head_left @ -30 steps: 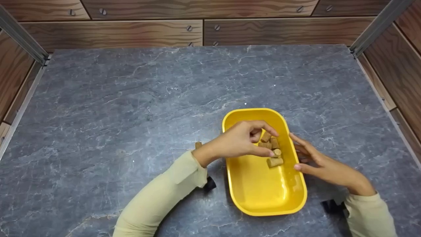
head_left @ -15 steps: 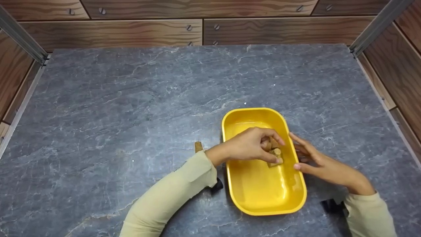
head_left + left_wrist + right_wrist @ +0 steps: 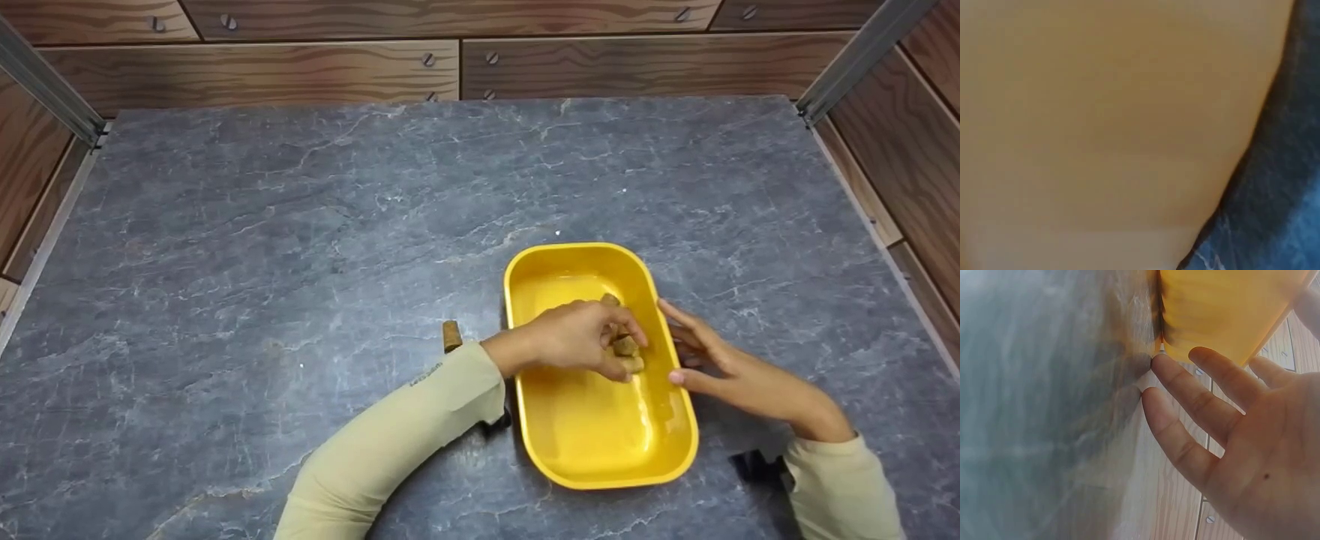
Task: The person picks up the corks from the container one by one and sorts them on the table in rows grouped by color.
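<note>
A yellow plastic tub [image 3: 581, 431] stands on the table, right of centre in the head view. My left hand [image 3: 574, 337] reaches in over its left side, thumb and fingers curled round brown corks [image 3: 625, 346] near the right wall; the hand partly hides them. Another cork [image 3: 610, 300] shows just beyond the knuckles. Outside the tub, my right hand [image 3: 731, 371] rests along the right wall, with the thumb at the rim. In the right wrist view its fingers [image 3: 1199, 402] are spread and nearly straight beside the yellow wall [image 3: 1224, 312]. Blurred skin fills most of the left wrist view.
One cork [image 3: 451, 336] lies on the grey marbled table [image 3: 300, 225], left of the tub and right beside the left sleeve [image 3: 405, 427]. Wood-patterned panels [image 3: 270, 71] enclose the back and sides, with metal posts at the far corners.
My left hand has moved down and slightly right into the corks, its fingers drawing closer round them. The cork beside the sleeve shows more fully. My right hand has stayed in place.
</note>
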Action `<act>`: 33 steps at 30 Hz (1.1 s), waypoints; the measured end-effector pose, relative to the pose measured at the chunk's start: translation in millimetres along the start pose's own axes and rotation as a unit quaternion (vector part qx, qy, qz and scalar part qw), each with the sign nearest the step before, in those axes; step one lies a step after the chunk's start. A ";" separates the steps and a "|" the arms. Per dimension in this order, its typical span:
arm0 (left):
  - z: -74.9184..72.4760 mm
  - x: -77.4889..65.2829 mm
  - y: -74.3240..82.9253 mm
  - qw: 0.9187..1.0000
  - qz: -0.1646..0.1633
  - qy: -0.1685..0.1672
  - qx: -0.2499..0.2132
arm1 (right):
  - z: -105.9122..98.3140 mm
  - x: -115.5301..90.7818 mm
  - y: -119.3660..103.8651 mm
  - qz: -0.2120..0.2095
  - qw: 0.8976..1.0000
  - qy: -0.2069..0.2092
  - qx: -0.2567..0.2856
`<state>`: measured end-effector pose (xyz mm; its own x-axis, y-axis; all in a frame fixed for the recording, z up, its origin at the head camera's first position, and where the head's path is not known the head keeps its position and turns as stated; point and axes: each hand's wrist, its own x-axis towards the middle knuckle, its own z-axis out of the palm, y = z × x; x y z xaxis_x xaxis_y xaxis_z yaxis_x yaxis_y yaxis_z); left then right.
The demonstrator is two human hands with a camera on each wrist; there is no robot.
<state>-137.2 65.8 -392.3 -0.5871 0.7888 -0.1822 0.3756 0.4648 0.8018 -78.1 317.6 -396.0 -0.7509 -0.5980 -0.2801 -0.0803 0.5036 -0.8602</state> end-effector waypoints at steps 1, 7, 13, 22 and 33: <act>0.5 0.3 -0.2 1.000 -0.002 0.000 0.006 | -0.1 0.1 0.2 -0.002 1.000 0.000 -0.001; 2.3 2.6 -0.4 0.999 -0.020 0.017 0.034 | -0.8 0.4 -0.6 -0.004 1.000 -0.005 0.002; 2.0 6.8 1.8 0.997 -0.044 0.041 0.054 | -0.4 0.0 -0.8 -0.006 1.000 0.005 -0.012; 4.7 11.8 1.9 0.993 -0.073 0.054 0.081 | -1.5 0.0 -1.2 -0.019 1.000 -0.010 0.004; 8.3 13.7 0.5 0.989 -0.071 0.063 0.115 | -1.4 -0.4 -1.5 -0.011 1.000 -0.009 0.008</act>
<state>-139.2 80.2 -399.1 -0.7249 0.6596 -0.1987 0.4280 0.6573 0.6204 -78.6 318.0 -394.0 -0.7370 -0.6203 -0.2685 -0.0867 0.4806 -0.8726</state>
